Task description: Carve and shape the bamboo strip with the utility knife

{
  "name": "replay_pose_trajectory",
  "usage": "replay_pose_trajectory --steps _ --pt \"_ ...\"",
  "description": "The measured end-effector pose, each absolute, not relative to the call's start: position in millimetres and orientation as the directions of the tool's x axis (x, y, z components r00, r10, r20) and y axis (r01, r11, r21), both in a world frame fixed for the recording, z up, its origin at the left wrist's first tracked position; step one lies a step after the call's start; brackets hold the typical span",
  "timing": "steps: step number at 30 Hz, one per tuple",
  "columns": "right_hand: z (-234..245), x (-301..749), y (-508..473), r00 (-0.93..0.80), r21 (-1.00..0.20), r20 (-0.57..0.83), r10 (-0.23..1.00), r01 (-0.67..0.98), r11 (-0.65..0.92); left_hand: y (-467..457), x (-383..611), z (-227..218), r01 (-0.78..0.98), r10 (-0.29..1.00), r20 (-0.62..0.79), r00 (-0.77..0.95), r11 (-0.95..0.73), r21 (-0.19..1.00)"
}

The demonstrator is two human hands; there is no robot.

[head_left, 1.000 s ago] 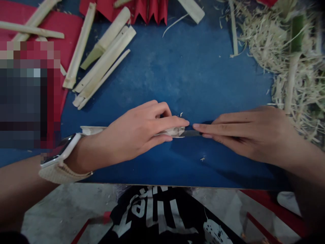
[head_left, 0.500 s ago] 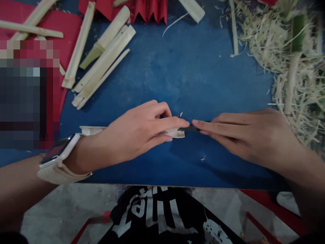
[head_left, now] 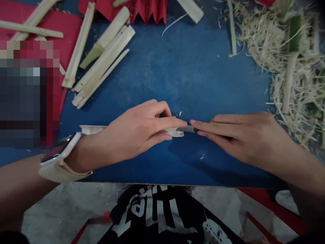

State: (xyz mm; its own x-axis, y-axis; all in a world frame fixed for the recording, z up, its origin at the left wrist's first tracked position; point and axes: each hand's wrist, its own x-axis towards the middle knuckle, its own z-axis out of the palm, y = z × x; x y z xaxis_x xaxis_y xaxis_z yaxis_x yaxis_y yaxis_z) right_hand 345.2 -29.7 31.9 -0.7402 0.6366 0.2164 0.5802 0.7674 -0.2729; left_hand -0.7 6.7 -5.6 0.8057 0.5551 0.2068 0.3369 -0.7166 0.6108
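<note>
A pale bamboo piece [head_left: 92, 129] is lying flat on the blue table [head_left: 198, 74], near its front edge. The left hand [head_left: 137, 134] is grasping it from above: the fingers are closing over it, and the index finger is stretching along it toward its right end. Only the left end and the right tip of the piece are showing. A knife [head_left: 186, 129] is touching this right tip with its thin grey blade. The right hand [head_left: 241, 135] is gripping the knife, with the index finger lying along the blade; the handle is hiding inside the hand. The two index fingertips are almost meeting. A white watch [head_left: 59, 152] is sitting on the left wrist. Several split bamboo sticks [head_left: 101, 64] are lying at the far left of the table, some on red paper [head_left: 63, 27]. A big pile of shavings [head_left: 286, 67] is covering the far right.
</note>
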Motion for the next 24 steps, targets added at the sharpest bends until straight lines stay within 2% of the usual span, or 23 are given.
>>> replay_pose_trajectory --steps 4,8,12,19,24 --pt "32.5 352.4 -27.3 -0.755 -0.236 0.229 0.614 0.569 0.788 9.3 -3.3 0.5 0.352 0.533 0.141 0.834 -0.711 0.609" --pt "30.9 355.7 -25.4 -0.731 -0.213 0.229 0.642 0.606 0.766 7.9 -3.5 -6.3 0.343 0.549 0.197 0.812 -0.722 0.601" --pt "31.4 351.8 -25.6 -0.747 -0.213 0.251 0.616 0.578 0.788 4.9 -2.8 -16.5 0.327 0.557 0.261 0.789 -0.740 0.588" --pt "33.4 355.8 -34.5 -0.730 -0.181 0.202 0.653 0.627 0.757 4.4 -3.3 -13.2 0.338 0.558 0.243 0.793 -0.736 0.586" --pt "31.0 354.6 -31.9 -0.739 -0.126 0.242 0.628 0.618 0.776 5.8 -0.9 -8.8 0.346 0.546 0.211 0.811 -0.737 0.580"
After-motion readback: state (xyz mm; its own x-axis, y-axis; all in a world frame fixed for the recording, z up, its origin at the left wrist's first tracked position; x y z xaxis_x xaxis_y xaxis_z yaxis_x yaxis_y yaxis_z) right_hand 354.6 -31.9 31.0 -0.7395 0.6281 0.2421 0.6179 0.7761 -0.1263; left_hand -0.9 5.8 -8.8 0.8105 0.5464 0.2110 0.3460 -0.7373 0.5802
